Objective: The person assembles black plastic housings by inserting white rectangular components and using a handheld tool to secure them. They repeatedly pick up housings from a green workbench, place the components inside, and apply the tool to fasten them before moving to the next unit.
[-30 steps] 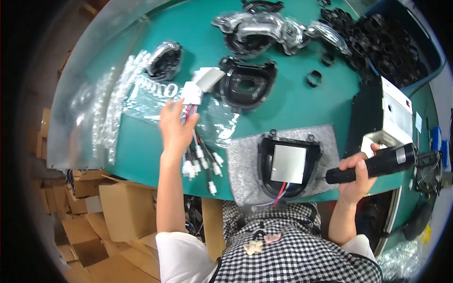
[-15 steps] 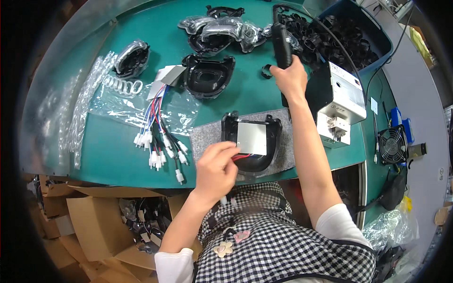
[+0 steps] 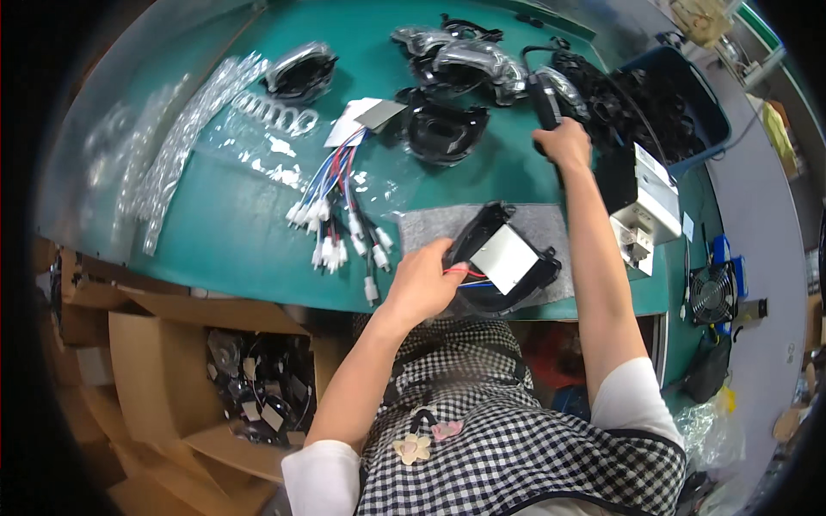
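Observation:
My left hand [image 3: 428, 279] pinches the left edge of a black plastic housing [image 3: 482, 301], its thumb beside red and blue wires. A flat silvery-white plate [image 3: 506, 259] lies in the housing, which sits turned at an angle on a grey felt mat [image 3: 426, 225]. Out to the right, my right hand [image 3: 568, 143] is closed around a black corded stick-shaped hand tool [image 3: 545, 96]; its tip cannot be made out. Left of the mat lies a bundle of coloured wires with white connectors [image 3: 331, 219], joined to flat plates [image 3: 366, 116].
Another black housing [image 3: 443, 129] and several film-wrapped ones [image 3: 469, 64] lie farther back. A white control box [image 3: 650, 193] stands at right, before a blue bin [image 3: 727, 129] of black straps. Clear plastic wrap [image 3: 185, 155] covers the left side; an open carton [image 3: 146, 378] sits below.
My left hand has taken hold of the housing's edge, and the housing has turned clockwise on the mat. My right hand still holds the black tool. The whole view has shifted.

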A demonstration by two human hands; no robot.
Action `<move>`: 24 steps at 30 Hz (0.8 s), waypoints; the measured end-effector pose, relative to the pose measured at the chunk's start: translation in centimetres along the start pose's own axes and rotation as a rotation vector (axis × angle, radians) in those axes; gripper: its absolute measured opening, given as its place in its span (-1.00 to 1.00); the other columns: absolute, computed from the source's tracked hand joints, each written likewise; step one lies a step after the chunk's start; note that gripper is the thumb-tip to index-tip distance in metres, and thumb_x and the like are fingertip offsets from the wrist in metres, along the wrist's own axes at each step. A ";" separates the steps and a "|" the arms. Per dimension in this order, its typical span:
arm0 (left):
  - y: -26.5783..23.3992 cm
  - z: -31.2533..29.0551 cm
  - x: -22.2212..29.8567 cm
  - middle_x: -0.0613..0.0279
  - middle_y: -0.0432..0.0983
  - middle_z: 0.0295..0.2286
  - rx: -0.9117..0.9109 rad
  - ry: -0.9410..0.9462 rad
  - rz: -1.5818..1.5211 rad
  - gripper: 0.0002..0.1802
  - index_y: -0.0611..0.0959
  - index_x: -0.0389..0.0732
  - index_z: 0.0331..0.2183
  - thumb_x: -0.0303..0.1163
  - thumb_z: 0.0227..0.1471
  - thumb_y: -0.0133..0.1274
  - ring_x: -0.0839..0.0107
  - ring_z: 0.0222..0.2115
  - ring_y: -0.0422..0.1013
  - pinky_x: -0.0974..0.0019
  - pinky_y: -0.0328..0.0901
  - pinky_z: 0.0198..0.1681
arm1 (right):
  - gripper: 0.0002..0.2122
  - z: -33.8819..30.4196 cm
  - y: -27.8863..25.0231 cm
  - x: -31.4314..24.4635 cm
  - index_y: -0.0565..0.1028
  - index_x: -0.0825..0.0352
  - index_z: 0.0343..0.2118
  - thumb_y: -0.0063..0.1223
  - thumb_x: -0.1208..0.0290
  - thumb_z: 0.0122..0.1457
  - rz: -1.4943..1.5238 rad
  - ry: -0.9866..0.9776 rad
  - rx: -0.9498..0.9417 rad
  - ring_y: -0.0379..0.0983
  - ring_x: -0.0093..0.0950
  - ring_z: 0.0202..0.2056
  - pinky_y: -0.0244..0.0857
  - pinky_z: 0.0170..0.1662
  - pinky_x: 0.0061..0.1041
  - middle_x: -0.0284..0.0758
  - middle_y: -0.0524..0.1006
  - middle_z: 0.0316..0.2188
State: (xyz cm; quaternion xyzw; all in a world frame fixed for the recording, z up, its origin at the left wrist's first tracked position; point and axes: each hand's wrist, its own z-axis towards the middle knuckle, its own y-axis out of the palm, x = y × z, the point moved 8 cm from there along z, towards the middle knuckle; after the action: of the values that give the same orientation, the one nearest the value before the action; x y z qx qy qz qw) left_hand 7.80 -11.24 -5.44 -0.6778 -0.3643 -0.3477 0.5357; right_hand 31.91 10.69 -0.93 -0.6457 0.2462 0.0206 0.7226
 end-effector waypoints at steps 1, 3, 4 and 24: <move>-0.6 -0.4 -1.1 -0.13 0.55 -0.37 0.060 0.000 -0.059 -0.59 0.51 -0.37 -0.11 -0.43 -0.05 0.07 0.14 -0.32 0.51 0.24 0.34 -0.21 | -0.59 -2.8 -1.7 -2.3 0.53 0.32 -0.32 0.16 0.18 -0.26 0.053 -0.107 0.027 0.51 -0.19 -0.23 0.35 -0.13 -0.32 -0.15 0.57 -0.36; -1.9 -1.6 -1.3 -0.11 0.53 -0.32 0.194 0.142 -0.049 -0.66 0.53 -0.36 -0.17 -0.50 -0.06 0.02 0.09 -0.28 0.49 0.23 0.33 -0.20 | -0.58 -6.3 -3.7 -2.0 0.49 0.33 -0.37 0.19 0.11 -0.26 0.145 -0.188 0.067 0.50 -0.18 -0.31 0.33 -0.19 -0.26 -0.16 0.56 -0.44; -3.0 -2.8 -1.4 -0.10 0.51 -0.30 0.279 0.193 -0.020 -0.70 0.53 -0.37 -0.21 -0.55 -0.08 -0.01 0.03 -0.27 0.46 0.22 0.33 -0.20 | -0.58 -8.2 -4.6 -1.9 0.50 0.33 -0.35 0.21 0.11 -0.23 0.136 -0.257 0.120 0.51 -0.22 -0.37 0.34 -0.23 -0.29 -0.20 0.56 -0.49; -12.8 -45.5 -58.3 0.23 0.47 -0.28 1.559 -0.903 -1.229 -0.67 0.50 -0.23 -0.15 -0.30 0.04 0.03 0.39 -0.39 0.36 0.30 0.33 -0.44 | -0.57 -15.4 0.0 7.0 0.53 0.40 -0.37 0.23 0.07 -0.14 -0.058 -0.146 0.036 0.50 -0.10 -0.30 0.33 -0.21 -0.22 -0.05 0.56 -0.42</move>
State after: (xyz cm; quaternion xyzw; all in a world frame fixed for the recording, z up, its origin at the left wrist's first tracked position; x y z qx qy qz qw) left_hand -35.72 -60.85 -41.23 0.0806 -0.9242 0.0515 0.3696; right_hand 33.00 -5.82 -4.26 -0.6363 0.1744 0.0421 0.7503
